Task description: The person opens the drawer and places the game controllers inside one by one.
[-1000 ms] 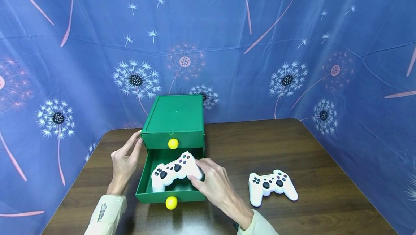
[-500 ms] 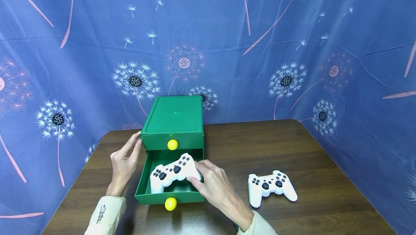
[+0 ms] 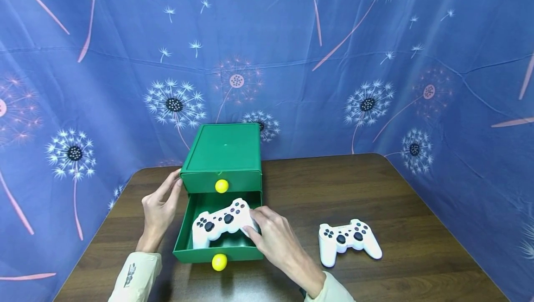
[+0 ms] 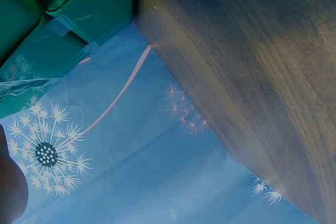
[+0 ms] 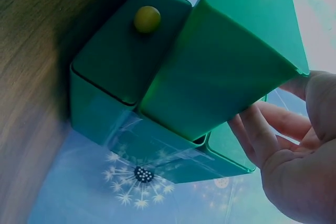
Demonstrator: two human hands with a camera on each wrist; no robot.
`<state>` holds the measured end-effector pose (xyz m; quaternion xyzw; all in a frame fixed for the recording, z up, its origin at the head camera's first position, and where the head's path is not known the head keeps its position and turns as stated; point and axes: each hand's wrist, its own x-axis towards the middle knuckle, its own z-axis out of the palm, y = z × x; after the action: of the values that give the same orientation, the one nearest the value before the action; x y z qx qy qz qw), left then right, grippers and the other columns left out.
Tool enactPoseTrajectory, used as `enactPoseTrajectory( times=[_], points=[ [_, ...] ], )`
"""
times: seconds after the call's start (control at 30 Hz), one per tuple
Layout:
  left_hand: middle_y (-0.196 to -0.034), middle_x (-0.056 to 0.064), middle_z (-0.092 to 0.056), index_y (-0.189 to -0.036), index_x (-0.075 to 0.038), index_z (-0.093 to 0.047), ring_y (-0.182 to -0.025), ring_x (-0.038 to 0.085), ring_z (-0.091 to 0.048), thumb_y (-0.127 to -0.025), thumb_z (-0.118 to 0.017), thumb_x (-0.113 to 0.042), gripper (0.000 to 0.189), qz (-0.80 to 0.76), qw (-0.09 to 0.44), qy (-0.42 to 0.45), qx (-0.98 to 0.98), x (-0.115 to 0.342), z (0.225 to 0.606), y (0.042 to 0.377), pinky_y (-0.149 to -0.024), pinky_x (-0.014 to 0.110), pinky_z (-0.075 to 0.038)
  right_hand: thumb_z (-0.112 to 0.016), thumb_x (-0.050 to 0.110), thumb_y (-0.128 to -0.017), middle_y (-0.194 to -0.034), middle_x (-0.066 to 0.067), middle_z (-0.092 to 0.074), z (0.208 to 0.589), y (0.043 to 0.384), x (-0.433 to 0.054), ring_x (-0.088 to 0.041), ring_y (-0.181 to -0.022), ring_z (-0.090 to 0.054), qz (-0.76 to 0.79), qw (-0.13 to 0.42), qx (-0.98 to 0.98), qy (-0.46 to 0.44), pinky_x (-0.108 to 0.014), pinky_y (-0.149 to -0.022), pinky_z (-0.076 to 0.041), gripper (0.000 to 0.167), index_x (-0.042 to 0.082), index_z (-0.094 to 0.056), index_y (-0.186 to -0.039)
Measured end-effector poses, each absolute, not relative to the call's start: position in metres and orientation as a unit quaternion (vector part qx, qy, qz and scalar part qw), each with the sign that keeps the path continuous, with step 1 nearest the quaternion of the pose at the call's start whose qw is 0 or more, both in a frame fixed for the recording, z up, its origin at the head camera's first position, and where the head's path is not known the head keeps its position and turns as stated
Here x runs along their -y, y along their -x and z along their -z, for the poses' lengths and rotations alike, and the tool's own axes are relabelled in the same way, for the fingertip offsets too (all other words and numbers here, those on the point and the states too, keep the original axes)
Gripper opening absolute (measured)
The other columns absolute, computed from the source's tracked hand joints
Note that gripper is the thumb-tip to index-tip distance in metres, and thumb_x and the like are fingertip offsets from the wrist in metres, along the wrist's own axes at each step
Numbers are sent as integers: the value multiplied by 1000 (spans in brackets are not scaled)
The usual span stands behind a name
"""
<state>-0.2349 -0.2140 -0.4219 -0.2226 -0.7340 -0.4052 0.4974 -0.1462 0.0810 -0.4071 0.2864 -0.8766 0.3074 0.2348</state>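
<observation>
A green drawer cabinet (image 3: 225,146) with yellow round knobs stands on the table, one drawer (image 3: 217,254) pulled out below the top one. Inside this drawer, a white game controller (image 3: 208,228) lies at a slant, its right end raised toward the drawer's right wall. My right hand (image 3: 277,237) holds its right grip, thumb on the near side; the fingers behind are partly hidden. My left hand (image 3: 158,209) touches the cabinet's front left corner with extended fingers and thumb. The right wrist view shows the open drawer's side (image 5: 210,72) beside my hand, but the controller is hidden there.
Another white game controller (image 3: 348,239) lies on the brown wooden table (image 3: 317,190) to the right. Under the open drawer is a lower, closed drawer (image 5: 126,45) with its own knob. A blue cloth (image 3: 292,93) with dandelion prints hangs behind the table.
The controller in the drawer has settled very slightly lower, and my right thumb has shifted a little on its grip. My left hand stays at the cabinet corner.
</observation>
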Motion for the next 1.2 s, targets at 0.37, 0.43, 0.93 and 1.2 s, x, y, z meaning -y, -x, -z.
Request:
enactPoseTrajectory(
  times=[0.37, 0.43, 0.93, 1.2],
  points=[
    [-106, 17, -76, -121, 3, -75, -99, -8, -67, -82, -74, 21, 43, 402, 504, 218, 733, 214, 423, 236, -66, 7, -42, -77, 13, -94, -108, -6, -74, 407, 147, -86, -19, -95, -73, -361, 190, 858, -312, -34, -79, -59, 27, 3, -76, -119],
    [-105, 17, -77, -122, 1, -75, -97, -9, -67, -83, -74, 21, 44, 401, 504, 216, 734, 215, 423, 236, -65, 8, -42, -76, 13, -96, -109, -5, -74, 406, 147, -87, -17, -96, -72, -378, 181, 848, -324, -33, -80, -59, 25, 4, -76, -119],
    [-106, 15, -77, -124, -2, -75, -96, -11, -65, -86, -74, 17, 43, 401, 499, 210, 739, 213, 421, 234, -73, 8, -44, -71, -2, -93, -107, -5, -74, 405, 124, -79, -11, -89, -67, -475, 265, 716, -438, -23, -75, -57, 24, 5, -75, -116],
    [-108, 12, -77, -127, -6, -75, -93, -10, -66, -88, -73, 15, 44, 402, 492, 207, 744, 213, 421, 234, -70, 8, -44, -72, -3, -92, -96, -2, -72, 416, 108, -69, -7, -82, -65, -473, 285, 701, -450, -11, -72, -51, 23, 4, -74, -114]
  ],
)
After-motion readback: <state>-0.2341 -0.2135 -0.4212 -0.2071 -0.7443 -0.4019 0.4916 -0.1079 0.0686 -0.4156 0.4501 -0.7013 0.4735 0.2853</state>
